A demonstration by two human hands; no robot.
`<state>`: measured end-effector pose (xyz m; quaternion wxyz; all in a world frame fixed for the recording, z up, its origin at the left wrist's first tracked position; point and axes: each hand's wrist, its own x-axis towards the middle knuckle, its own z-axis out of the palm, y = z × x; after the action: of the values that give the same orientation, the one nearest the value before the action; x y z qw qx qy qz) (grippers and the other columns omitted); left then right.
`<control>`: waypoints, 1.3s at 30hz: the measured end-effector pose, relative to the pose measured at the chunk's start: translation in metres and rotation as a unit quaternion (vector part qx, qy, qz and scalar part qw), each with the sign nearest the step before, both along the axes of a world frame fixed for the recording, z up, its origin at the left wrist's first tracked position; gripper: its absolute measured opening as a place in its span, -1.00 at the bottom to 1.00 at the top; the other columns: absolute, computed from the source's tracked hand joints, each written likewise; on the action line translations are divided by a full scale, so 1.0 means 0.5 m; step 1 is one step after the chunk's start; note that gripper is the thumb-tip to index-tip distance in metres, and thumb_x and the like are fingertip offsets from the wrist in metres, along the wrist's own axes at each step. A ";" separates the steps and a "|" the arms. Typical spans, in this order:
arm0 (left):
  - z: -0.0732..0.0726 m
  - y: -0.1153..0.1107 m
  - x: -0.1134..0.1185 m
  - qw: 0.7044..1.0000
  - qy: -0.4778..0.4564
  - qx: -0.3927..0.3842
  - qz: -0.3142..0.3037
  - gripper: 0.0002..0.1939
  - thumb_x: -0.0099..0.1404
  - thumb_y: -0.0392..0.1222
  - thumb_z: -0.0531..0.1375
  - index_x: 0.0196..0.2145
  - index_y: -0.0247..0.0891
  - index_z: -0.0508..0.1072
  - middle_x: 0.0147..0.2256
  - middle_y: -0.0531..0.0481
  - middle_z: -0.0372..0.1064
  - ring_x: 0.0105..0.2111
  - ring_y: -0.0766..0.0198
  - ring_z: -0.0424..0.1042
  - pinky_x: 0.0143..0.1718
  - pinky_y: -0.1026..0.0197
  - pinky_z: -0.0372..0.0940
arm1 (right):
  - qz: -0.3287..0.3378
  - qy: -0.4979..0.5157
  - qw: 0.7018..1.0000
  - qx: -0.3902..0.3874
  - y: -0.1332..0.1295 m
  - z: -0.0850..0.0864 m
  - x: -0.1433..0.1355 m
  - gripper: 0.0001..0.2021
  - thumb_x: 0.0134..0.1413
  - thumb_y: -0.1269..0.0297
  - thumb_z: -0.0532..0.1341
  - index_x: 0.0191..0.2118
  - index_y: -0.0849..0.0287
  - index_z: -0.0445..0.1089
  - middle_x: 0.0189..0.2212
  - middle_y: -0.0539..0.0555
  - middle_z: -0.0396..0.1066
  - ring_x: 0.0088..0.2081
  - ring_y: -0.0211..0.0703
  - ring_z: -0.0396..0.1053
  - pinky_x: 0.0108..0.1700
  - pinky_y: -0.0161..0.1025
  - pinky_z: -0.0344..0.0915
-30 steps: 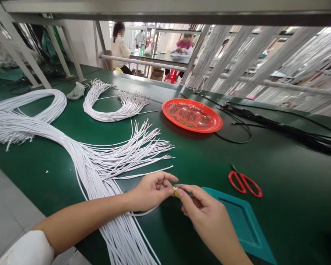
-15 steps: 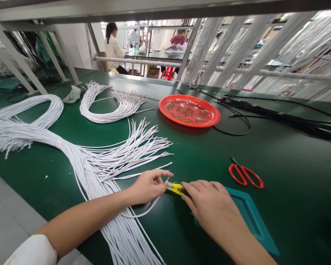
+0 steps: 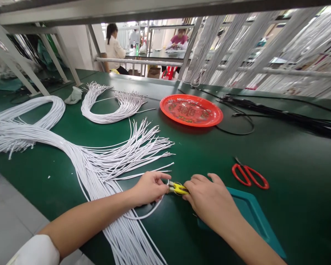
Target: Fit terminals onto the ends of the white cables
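Between the fingers of my left hand (image 3: 150, 187) is the end of a single white cord (image 3: 151, 212), which loops down below the hand. My right hand (image 3: 206, 195) is closed round small yellow-handled pliers (image 3: 180, 188). Their jaws meet the cord end at my left fingertips; whether they are clamped on it is too small to tell. Left of and under my left forearm spreads a large bundle of white cords (image 3: 93, 165), its loose tips fanned out beyond my left hand. A teal tray (image 3: 253, 213) lies partly hidden behind my right hand and wrist.
Red-handled scissors (image 3: 249, 176) lie right of my hands. Farther back are a red plate (image 3: 191, 110), black cords (image 3: 287, 114) and a curved bundle of white cords (image 3: 110, 115). A metal frame (image 3: 143, 62) stands along the far edge, with people seated beyond it.
The pliers show more of their yellow handles as my right hand's grip has shifted slightly back. My left hand stays at the cord end. The whole view has shifted slightly.
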<state>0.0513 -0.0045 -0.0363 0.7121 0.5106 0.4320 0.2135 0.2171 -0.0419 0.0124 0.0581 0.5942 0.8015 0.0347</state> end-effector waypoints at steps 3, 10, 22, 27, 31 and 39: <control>-0.008 -0.001 0.000 1.000 0.010 -0.008 -0.006 -0.56 0.04 -0.33 0.16 -0.07 -0.41 0.31 -0.67 0.19 0.21 -0.78 0.53 0.15 -0.75 0.45 0.07 | -0.001 -0.001 1.000 0.002 -0.002 0.001 -0.001 -0.97 -0.11 0.35 0.23 -0.49 0.15 0.41 -0.46 0.06 0.43 -0.30 -0.09 0.32 -0.11 -0.05 0.01; -0.002 0.000 0.000 1.000 0.019 -0.014 -0.009 -0.53 0.04 -0.30 0.19 -0.05 -0.41 0.31 -0.65 0.16 0.25 -0.75 0.50 0.20 -0.71 0.43 0.12 | 0.004 0.001 1.000 0.019 -0.003 -0.008 0.003 -0.96 -0.12 0.36 0.22 -0.51 0.15 0.38 -0.47 0.06 0.43 -0.30 -0.09 0.32 -0.08 -0.02 -0.01; -0.005 0.005 -0.002 1.000 0.024 -0.003 -0.016 -0.56 0.01 -0.35 0.19 -0.10 -0.42 0.34 -0.63 0.14 0.26 -0.73 0.50 0.22 -0.69 0.42 0.16 | -0.005 0.007 1.000 -0.008 -0.007 -0.020 0.015 -0.66 -0.20 0.22 0.27 -0.20 0.14 0.34 -0.33 0.11 0.44 -0.20 0.04 0.32 -0.06 0.09 0.01; -0.003 0.006 0.000 1.000 0.028 0.003 -0.001 -0.60 0.01 -0.39 0.17 -0.13 -0.41 0.35 -0.64 0.16 0.24 -0.73 0.50 0.21 -0.70 0.43 0.17 | -0.008 0.035 0.999 -0.022 -0.004 -0.031 0.020 -0.56 -0.22 0.14 0.27 -0.13 0.15 0.33 -0.31 0.14 0.44 -0.17 0.08 0.32 -0.01 0.17 -0.01; 0.004 0.009 -0.001 1.000 0.013 0.007 0.025 -0.60 0.01 -0.36 0.17 -0.13 -0.39 0.35 -0.64 0.17 0.21 -0.74 0.51 0.20 -0.71 0.43 0.16 | -0.014 0.073 0.997 -0.019 -0.005 -0.033 0.023 -0.56 -0.20 0.09 0.25 -0.14 0.16 0.35 -0.31 0.14 0.44 -0.17 0.06 0.32 0.01 0.20 -0.02; 0.045 0.023 -0.013 0.989 -0.112 -0.063 0.079 -0.59 0.01 -0.29 0.22 -0.13 -0.43 0.37 -0.66 0.19 0.13 -0.73 0.58 0.05 -0.72 0.47 -0.04 | -0.105 0.278 0.954 -0.041 -0.001 -0.027 0.041 -0.50 -0.07 -0.11 0.07 -0.09 0.12 0.33 -0.28 0.07 0.46 -0.19 -0.06 0.37 0.10 0.14 -0.04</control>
<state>0.0445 0.0071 -0.0138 0.7675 0.4016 0.4013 0.2976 0.2376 -0.0426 -0.0010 -0.1392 0.6582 0.7198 -0.1713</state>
